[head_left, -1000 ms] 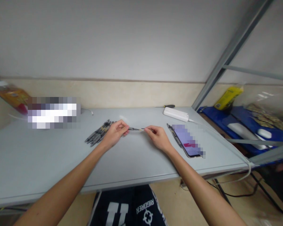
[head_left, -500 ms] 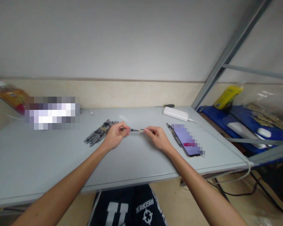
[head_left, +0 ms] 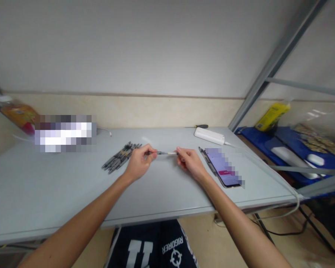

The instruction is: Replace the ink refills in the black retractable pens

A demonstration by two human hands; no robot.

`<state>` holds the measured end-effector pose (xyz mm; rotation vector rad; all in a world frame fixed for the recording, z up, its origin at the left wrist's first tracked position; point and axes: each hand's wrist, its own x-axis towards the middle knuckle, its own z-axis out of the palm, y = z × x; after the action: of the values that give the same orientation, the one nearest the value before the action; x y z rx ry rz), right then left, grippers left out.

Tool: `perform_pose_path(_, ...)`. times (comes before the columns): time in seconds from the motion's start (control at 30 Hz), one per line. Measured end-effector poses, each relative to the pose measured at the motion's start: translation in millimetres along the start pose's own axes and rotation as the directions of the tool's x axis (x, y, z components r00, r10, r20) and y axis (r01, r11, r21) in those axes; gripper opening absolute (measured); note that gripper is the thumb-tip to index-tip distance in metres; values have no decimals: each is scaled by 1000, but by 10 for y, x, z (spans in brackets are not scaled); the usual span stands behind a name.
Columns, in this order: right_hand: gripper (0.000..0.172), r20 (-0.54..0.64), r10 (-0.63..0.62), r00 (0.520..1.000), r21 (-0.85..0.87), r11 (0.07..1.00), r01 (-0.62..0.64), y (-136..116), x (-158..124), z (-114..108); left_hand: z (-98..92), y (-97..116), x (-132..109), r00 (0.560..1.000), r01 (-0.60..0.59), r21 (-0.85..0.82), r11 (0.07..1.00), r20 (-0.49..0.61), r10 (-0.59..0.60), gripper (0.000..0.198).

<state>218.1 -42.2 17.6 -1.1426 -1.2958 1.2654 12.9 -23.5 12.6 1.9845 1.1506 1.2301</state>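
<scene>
Both hands have drifted slightly to the right since half a second ago, and the pen between them now shows a dark stretch by my left fingers and a thin pale stretch by my right. The yellowish band I saw there earlier no longer shows.

My left hand (head_left: pixel 139 164) is pinched closed on the dark end of the pen (head_left: pixel 164 153), thumb and forefinger meeting over it. My right hand (head_left: pixel 191 163) is closed on the pale end, fingertips curled in around it. The pen lies roughly level, spanning the gap between the two hands just above the grey table (head_left: pixel 72 193), towards its far middle. I cannot tell whether it touches the surface.

Just left of my left hand, a pile of dark pens (head_left: pixel 120 159) lies fanned out on the table, close to my knuckles but apart from them. To the right of my right hand, a phone (head_left: pixel 222 172) lies flat with its screen lit, near my wrist. Beyond the phone, a white power adapter (head_left: pixel 209 136) rests by the table's back edge with its white cable (head_left: pixel 268 169) running off to the right. A screwdriver (head_left: pixel 200 126) lies behind it against the wall.
</scene>
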Motion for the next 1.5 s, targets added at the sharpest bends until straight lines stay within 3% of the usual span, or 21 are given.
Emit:
perform_pose_path(0.13, 34, -86, -214, 973, -141, 970, 200, -13, -1, 9, -11, -88, 39, 993, 116, -203, 972, 13, -116, 18)
perform_pose_path(0.3, 30, -57, -204, 977, -239, 953, 185, 1, -18, 5, -14, -127, 41, 990, 139, -239, 961, 34, -135, 19)
perform_pose_path(0.4, 35, -2, -101, 995, -133, 986, 99, -1, -23, 16, -7, -107, 14, 998, 65, -112, 992, -5, -66, 15)
perform_pose_path(0.5, 35, 65, 76, 995, 64, 995, -80, -22, -22, 13, -2, -50, -18, 998, -50, 46, 998, -44, 53, 10)
perform_pose_path(0.63, 32, 192, 233, 953, 240, 931, -276, -57, -9, -39, 0, 40, -48, 983, -160, 128, 979, -74, 171, 11)
perform_pose_path(0.77, 34, 294, 293, 910, 287, 881, -376, -51, 10, -78, 0, 67, -53, 982, -161, 126, 979, -76, 171, 12)
perform_pose_path(0.83, 35, 232, 257, 938, 259, 913, -314, -38, 12, -64, 4, 46, -47, 988, -125, 102, 987, -81, 134, 10)
perform_pose_path(0.93, 31, 29, 61, 998, 170, 983, -65, -21, 11, -18, 15, -11, -27, 998, -27, 3, 1000, -63, 27, 12)
perform_pose_path(1.07, 36, -47, -171, 984, -15, 985, 170, -21, 2, 26, 30, -70, 12, 992, 124, -264, 957, 37, -118, 21)
perform_pose_path(1.23, 26, -53, -209, 976, -156, 968, 199, -51, -35, 40, 44, -91, 24, 973, 227, -398, 889, 129, -191, 28)
perform_pose_path(1.5, 31, -67, -175, 982, -121, 979, 167, 3, -20, 14, 72, -26, -36, 998, 62, -134, 989, 4, -62, 12)
